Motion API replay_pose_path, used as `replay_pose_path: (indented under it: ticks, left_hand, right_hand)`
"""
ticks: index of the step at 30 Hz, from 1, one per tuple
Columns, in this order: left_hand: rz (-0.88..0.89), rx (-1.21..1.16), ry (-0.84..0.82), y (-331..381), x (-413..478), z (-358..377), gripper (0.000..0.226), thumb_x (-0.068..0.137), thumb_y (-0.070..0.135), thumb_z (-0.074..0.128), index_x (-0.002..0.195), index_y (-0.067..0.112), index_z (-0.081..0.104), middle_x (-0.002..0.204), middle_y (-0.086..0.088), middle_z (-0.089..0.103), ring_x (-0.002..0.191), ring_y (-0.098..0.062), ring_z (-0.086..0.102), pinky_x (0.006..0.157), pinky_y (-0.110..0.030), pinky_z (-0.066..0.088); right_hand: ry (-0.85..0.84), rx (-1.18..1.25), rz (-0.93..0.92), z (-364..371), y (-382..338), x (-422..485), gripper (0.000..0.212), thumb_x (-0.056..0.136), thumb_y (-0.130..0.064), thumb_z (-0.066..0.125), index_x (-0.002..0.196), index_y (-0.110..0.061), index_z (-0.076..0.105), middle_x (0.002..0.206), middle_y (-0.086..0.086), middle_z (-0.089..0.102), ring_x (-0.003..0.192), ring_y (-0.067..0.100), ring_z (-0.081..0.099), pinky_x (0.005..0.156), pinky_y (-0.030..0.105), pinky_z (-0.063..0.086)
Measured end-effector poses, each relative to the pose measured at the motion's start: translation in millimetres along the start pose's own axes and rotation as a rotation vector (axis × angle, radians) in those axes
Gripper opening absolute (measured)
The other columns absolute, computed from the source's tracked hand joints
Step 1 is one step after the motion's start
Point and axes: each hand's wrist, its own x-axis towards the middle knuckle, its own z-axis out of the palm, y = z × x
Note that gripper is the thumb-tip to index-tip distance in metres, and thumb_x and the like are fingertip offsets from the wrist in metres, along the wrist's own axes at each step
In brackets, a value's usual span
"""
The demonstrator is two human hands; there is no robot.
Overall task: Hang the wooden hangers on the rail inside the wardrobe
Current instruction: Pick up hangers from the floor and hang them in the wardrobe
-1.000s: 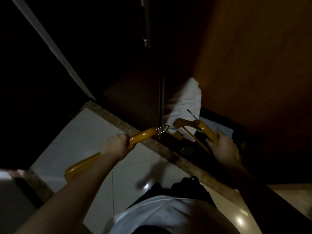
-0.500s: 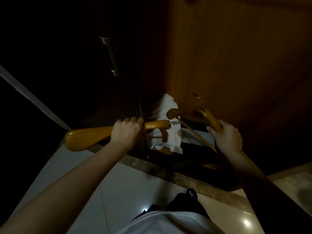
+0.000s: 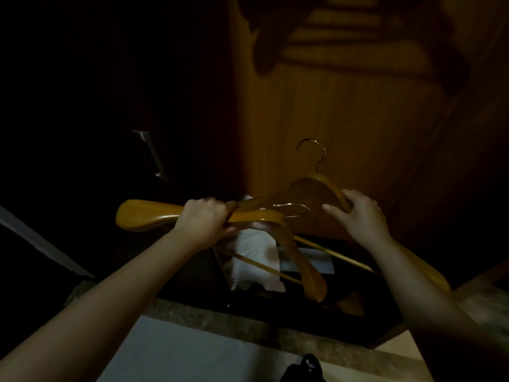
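Observation:
Two wooden hangers are held up in front of the open wardrobe. My left hand point(image 3: 205, 219) grips one wooden hanger point(image 3: 148, 215) near its middle; it lies almost flat, its metal hook point(image 3: 293, 209) pointing right. My right hand point(image 3: 358, 213) holds the right arm of a second wooden hanger point(image 3: 305, 188), which stands more upright with its hook point(image 3: 314, 150) pointing up. The two hangers cross between my hands. The rail is not in view.
The wardrobe's wooden inner wall point(image 3: 344, 106) rises behind the hangers. A white cloth point(image 3: 256, 257) lies on the dark wardrobe floor below. A metal door handle point(image 3: 151, 155) shows at the left. A stone threshold point(image 3: 220, 321) and pale floor tiles point(image 3: 179, 354) lie below.
Both hands have risen with their hangers and come closer together. My view has tilted upward, showing more of the wardrobe wall. The right-hand hanger's hook now points up.

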Motion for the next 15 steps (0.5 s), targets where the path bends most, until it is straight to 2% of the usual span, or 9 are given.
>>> replay_pose_path:
  ticks: [2, 4, 6, 9, 10, 12, 13, 14, 15]
  left_hand:
    - [0.03, -0.059, 0.058, -3.7, 8.8, -7.8, 0.061, 0.089, 0.052, 0.046, 0.144, 0.032, 0.027, 0.134, 0.005, 0.054, 0.122, -0.017, 0.05, 0.086, -0.032, 0.049]
    - [0.052, -0.135, 0.103, -6.5, 19.4, -18.7, 0.07, 0.088, 0.051, 0.049, 0.147, 0.034, 0.016, 0.151, 0.008, 0.033, 0.138, -0.016, 0.034, 0.103, -0.034, 0.042]
    - [0.058, -0.173, 0.155, -8.2, 33.0, -33.3, 0.074, 0.087, 0.051, 0.051, 0.147, 0.036, 0.01, 0.157, 0.008, 0.017, 0.144, -0.016, 0.02, 0.112, -0.037, 0.032]
    - [0.059, -0.183, 0.246, -7.2, 58.1, -58.7, 0.076, 0.088, 0.051, 0.05, 0.147, 0.039, 0.003, 0.159, 0.007, 0.007, 0.147, -0.016, 0.01, 0.115, -0.037, 0.025]
    - [0.066, -0.183, 0.27, -5.7, 67.3, -68.1, 0.077, 0.088, 0.051, 0.05, 0.146, 0.039, 0.0, 0.159, 0.007, 0.005, 0.147, -0.015, 0.008, 0.116, -0.037, 0.023]
    - [0.082, -0.182, 0.318, -2.2, 85.8, -88.5, 0.082, 0.088, 0.05, 0.051, 0.145, 0.04, -0.007, 0.159, 0.008, 0.002, 0.147, -0.015, 0.005, 0.116, -0.037, 0.02]
    - [0.089, -0.176, 0.347, -0.9, 94.9, -98.8, 0.085, 0.088, 0.049, 0.052, 0.143, 0.04, -0.012, 0.159, 0.008, 0.001, 0.147, -0.014, 0.005, 0.116, -0.036, 0.019]
    - [0.093, -0.17, 0.372, 0.0, 104.0, -109.5, 0.087, 0.087, 0.048, 0.053, 0.141, 0.041, -0.015, 0.159, 0.009, 0.0, 0.147, -0.014, 0.004, 0.116, -0.036, 0.018]
    - [0.096, -0.169, 0.39, 0.1, 112.7, -120.3, 0.089, 0.087, 0.046, 0.055, 0.139, 0.041, -0.017, 0.159, 0.009, -0.001, 0.147, -0.013, 0.004, 0.116, -0.035, 0.017]
  right_hand:
    - [0.028, -0.015, -0.047, -11.8, -8.6, 9.5, 0.032, 0.083, -0.044, 0.061, 0.101, -0.017, 0.063, 0.093, 0.0, 0.059, 0.091, 0.018, 0.053, 0.078, 0.036, 0.045]
    - [0.043, -0.022, -0.087, -27.1, -19.0, 20.8, 0.033, 0.084, -0.04, 0.062, 0.103, -0.013, 0.063, 0.095, -0.001, 0.054, 0.096, 0.017, 0.049, 0.079, 0.035, 0.042]
    - [0.041, 0.021, -0.11, -46.8, -32.8, 32.0, 0.026, 0.084, -0.035, 0.063, 0.099, -0.014, 0.063, 0.094, -0.001, 0.051, 0.092, 0.018, 0.052, 0.077, 0.034, 0.045]
    - [0.065, 0.082, -0.17, -80.2, -57.6, 48.8, 0.013, 0.083, -0.028, 0.065, 0.093, -0.021, 0.062, 0.091, 0.002, 0.052, 0.083, 0.022, 0.055, 0.073, 0.035, 0.048]
    - [0.09, 0.082, -0.201, -90.7, -65.2, 54.6, 0.016, 0.082, -0.026, 0.066, 0.097, -0.021, 0.062, 0.091, 0.001, 0.053, 0.083, 0.022, 0.055, 0.073, 0.033, 0.048]
    - [0.162, 0.045, -0.245, -111.4, -78.5, 68.4, 0.041, 0.081, -0.025, 0.067, 0.121, -0.019, 0.057, 0.106, -0.006, 0.054, 0.1, 0.015, 0.054, 0.087, 0.032, 0.049]
    - [0.203, 0.02, -0.26, -121.9, -84.1, 76.2, 0.056, 0.081, -0.025, 0.067, 0.134, -0.022, 0.047, 0.119, -0.006, 0.053, 0.109, 0.013, 0.051, 0.096, 0.035, 0.044]
    - [0.236, -0.004, -0.288, -132.0, -89.2, 84.2, 0.067, 0.081, -0.026, 0.067, 0.14, -0.029, 0.036, 0.132, -0.004, 0.05, 0.112, 0.011, 0.05, 0.102, 0.039, 0.041]
    - [0.259, -0.029, -0.323, -141.5, -94.4, 91.6, 0.074, 0.081, -0.028, 0.067, 0.142, -0.038, 0.026, 0.141, -0.003, 0.044, 0.106, 0.007, 0.052, 0.104, 0.044, 0.041]
